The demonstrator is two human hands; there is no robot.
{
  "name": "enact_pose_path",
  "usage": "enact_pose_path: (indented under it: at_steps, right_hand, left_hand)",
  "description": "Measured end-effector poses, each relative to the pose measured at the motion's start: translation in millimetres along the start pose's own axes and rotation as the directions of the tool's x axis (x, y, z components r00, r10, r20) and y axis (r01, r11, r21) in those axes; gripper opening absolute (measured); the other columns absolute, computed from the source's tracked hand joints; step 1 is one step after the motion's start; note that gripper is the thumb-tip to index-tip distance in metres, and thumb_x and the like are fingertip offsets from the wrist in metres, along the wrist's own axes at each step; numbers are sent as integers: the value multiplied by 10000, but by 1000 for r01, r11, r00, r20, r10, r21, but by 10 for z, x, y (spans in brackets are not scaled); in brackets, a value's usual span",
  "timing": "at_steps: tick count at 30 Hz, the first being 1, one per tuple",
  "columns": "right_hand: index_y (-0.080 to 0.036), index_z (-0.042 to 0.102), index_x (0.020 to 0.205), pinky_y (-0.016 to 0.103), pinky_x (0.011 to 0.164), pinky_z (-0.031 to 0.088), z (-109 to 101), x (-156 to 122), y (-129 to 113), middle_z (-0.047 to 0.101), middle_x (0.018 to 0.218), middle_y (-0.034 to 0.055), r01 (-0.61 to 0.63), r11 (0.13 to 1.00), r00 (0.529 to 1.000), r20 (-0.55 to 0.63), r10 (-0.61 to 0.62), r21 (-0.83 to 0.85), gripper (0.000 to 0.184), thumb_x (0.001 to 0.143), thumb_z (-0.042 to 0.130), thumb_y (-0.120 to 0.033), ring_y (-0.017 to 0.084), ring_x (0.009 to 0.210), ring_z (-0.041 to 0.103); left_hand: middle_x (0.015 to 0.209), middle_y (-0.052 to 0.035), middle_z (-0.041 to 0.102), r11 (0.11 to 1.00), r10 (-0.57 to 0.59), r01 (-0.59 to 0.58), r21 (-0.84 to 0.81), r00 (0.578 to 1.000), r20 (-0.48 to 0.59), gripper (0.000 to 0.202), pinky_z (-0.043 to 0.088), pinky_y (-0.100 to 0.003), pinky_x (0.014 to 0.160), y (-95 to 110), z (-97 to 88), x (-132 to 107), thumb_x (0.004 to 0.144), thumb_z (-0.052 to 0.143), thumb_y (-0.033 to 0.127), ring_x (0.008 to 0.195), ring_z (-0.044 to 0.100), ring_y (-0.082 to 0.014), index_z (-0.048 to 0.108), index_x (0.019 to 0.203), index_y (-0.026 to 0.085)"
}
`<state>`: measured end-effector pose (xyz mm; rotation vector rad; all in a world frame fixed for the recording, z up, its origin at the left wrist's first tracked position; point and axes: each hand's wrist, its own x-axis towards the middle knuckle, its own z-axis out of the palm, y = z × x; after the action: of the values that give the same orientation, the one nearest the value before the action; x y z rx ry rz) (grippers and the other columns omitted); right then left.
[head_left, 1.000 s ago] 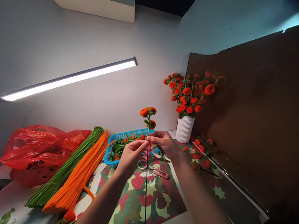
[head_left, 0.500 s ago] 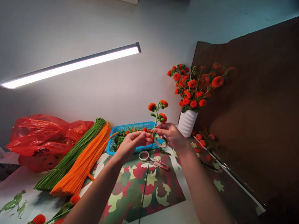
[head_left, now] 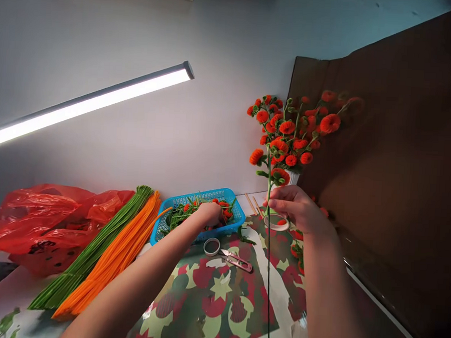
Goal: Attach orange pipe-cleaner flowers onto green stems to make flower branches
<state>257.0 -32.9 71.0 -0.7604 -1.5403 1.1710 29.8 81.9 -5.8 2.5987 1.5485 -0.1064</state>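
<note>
My right hand (head_left: 297,207) pinches an already flowered stem (head_left: 269,166); my left hand (head_left: 210,214), grip hidden, meets unattached sprigs (head_left: 183,215) in the basket (head_left: 240,215).

Basket (head_left: 239,217): behind snips (head_left: 240,262) and ring (head_left: 207,240), left hand (head_left: 210,213) in it
Bag (head_left: 62,218): far left
Bundles (head_left: 112,254): between bag and basket
Vase (head_left: 295,178): right of basket, behind right hand (head_left: 298,208) and flower (head_left: 269,166)

Left hand (head_left: 210,214), fingertips out of sight
</note>
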Motion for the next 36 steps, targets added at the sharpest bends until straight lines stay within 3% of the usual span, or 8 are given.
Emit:
enact_pose_path:
  at_steps: [3,8,19,23,27,32,36]
  right_hand:
    - [-174,671,597,240,414,191,-55,1,27,473,505,-25,12,1000,1000,-21,-12,26,185,642,747,-336,60,437,292]
    - [-187,684,613,237,407,194,-59,32,55,476,511,-26,10,998,1000,-8,-10,65,150,648,743,-321,56,433,282]
    - [-187,692,633,237,426,219,-29,41,57,475,517,-28,7,998,1000,-3,-7,67,131,664,727,-309,63,455,316]
    - [-183,682,612,236,438,215,-17,49,58,425,487,-43,23,998,1000,20,-25,66,136,678,716,-296,61,457,310]
    - [-173,677,620,237,432,194,-16,58,79,418,483,-44,22,998,1000,7,-23,61,172,671,720,-331,63,453,301]
    - [-168,653,589,238,443,187,-2,75,97,404,472,-50,16,998,1000,3,-16,55,197,662,726,-336,62,453,293]
    - [-167,650,577,242,461,207,35,90,86,405,466,-52,15,999,1000,26,-16,38,194,671,718,-322,66,462,307]
  left_hand:
    - [726,-142,689,994,-38,34,104,999,32,129,465,-355,649,-80,26,59,613,618,179,742,647,-297,717,694,163]
    - [867,-137,700,988,-3,-8,153,998,70,265,469,-356,668,-105,58,43,651,624,267,821,644,-308,712,895,211]
    - [723,-86,695,989,-15,12,146,1000,26,93,443,-304,630,-116,148,128,635,620,243,723,643,-260,696,671,203]
    - [797,-100,702,993,36,-33,113,999,-27,117,432,-308,660,-127,173,110,658,576,208,758,637,-254,686,625,187]
    - [870,-64,702,998,65,-61,33,990,-126,171,420,-275,659,-230,37,43,672,542,196,788,621,-213,700,735,212]
    - [688,-18,678,990,55,-82,-117,974,-219,150,403,-252,605,-410,-199,-112,646,539,205,652,587,-168,684,684,203]
    - [618,4,660,957,37,-120,-266,954,-296,119,403,-241,599,-455,-245,-222,620,564,215,584,556,-139,677,657,206]
